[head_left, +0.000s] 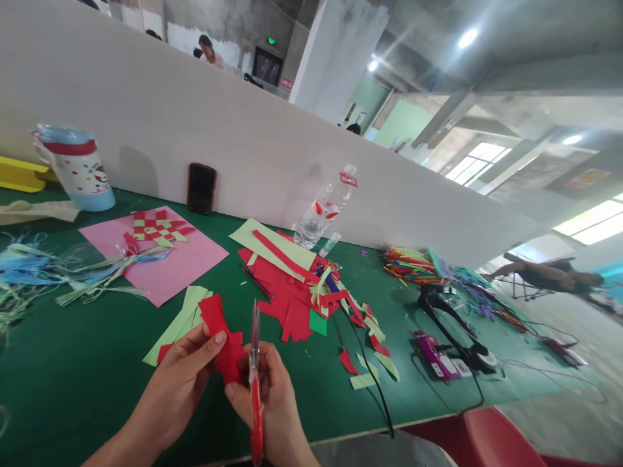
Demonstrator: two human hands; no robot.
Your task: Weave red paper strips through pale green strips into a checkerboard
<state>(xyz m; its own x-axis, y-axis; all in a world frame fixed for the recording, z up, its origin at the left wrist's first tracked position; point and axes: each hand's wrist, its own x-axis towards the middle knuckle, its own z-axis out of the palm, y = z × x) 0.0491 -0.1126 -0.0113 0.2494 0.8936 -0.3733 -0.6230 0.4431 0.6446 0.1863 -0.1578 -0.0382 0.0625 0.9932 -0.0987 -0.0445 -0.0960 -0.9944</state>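
Pinching a folded piece of red craft paper [224, 337] in the left hand [180, 376], thumb pressed on top, fingers curled beneath. Gripping red-handled scissors [255, 370] in the right hand [272, 399], fist closed round the handles, blades upright and touching the paper's right edge. Held low over the near edge of the green tabletop [73, 389]. Likely feather-light, thin and floppy, quick to crease or tear; best taken by the doubled-over middle, close to the blades. Just behind the paper, pale green paper strips [180, 321]; beyond and right, a heap of red and green paper offcuts [292, 292]; beyond and left, a pink paper sheet [195, 263] bearing a woven red-and-green mat [158, 228]; far behind, a clear plastic water bottle [324, 207].
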